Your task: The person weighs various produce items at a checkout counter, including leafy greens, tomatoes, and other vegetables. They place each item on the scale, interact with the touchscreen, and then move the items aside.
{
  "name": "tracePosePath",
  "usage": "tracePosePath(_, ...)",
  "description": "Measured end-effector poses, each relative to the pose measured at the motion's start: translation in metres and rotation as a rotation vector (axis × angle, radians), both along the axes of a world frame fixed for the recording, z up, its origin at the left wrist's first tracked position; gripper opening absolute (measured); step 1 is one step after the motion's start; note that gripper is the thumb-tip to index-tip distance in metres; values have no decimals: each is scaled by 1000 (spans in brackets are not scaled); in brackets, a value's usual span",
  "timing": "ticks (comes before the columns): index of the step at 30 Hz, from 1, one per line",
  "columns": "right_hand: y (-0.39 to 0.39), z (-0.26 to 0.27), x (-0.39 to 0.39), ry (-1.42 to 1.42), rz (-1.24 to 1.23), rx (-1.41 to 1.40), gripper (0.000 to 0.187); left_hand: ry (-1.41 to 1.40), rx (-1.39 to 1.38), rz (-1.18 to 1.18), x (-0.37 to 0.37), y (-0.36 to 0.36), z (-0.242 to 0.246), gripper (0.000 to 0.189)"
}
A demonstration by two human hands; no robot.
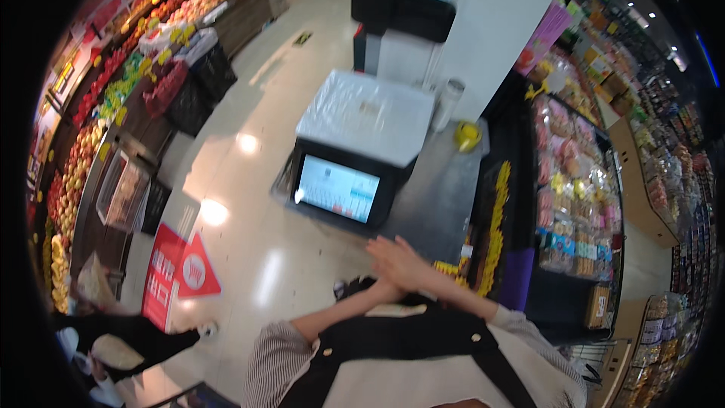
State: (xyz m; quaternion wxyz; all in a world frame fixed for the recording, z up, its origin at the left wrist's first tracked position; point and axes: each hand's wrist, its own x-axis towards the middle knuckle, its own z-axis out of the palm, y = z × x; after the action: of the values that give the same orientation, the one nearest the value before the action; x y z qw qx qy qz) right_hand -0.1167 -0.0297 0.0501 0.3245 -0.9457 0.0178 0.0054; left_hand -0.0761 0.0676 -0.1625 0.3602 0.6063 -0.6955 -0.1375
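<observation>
My right hand (399, 263) lies across my left hand (389, 290) in front of my apron, with the wrists close together. No object shows in either hand; much of the left one is covered. Just beyond them is a weighing scale with a lit touchscreen (338, 188) that bears writing. Its flat weighing plate (365, 116) is wrapped in clear plastic film, and a black display head (403, 11) stands behind it. The scale rests on a dark metal counter (439, 204). A yellow tape dispenser or roll (468, 136) and a white cylinder (448, 103) are at the counter's far end.
Packaged foods fill a black display case (580, 181) on the right, beside a white pillar (498, 28). Fruit shelves (76, 164) line the left. Another person in dark clothing (130, 340) is at lower left, holding a filled bag (117, 351). A red floor sign (181, 272) lies nearby.
</observation>
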Motion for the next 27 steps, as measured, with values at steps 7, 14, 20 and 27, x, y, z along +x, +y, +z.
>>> tracePosePath(7, -18, 24, -20, 329, -182, 387, 39, 498, 432, -10, 10, 7, 196, 31)
tracePosePath(14, -52, 66, -37, -156, -214, -355, 61, 3, -84, 304, 36, -4, 251, 34)
tracePosePath(20, -70, 93, -43, -115, -128, -412, 63, 645, 57, 497, 53, 0, 269, 37)
tracePosePath(27, -58, 111, -38, -181, -29, -412, 63, 1180, 102, 337, 46, -5, 313, 39)
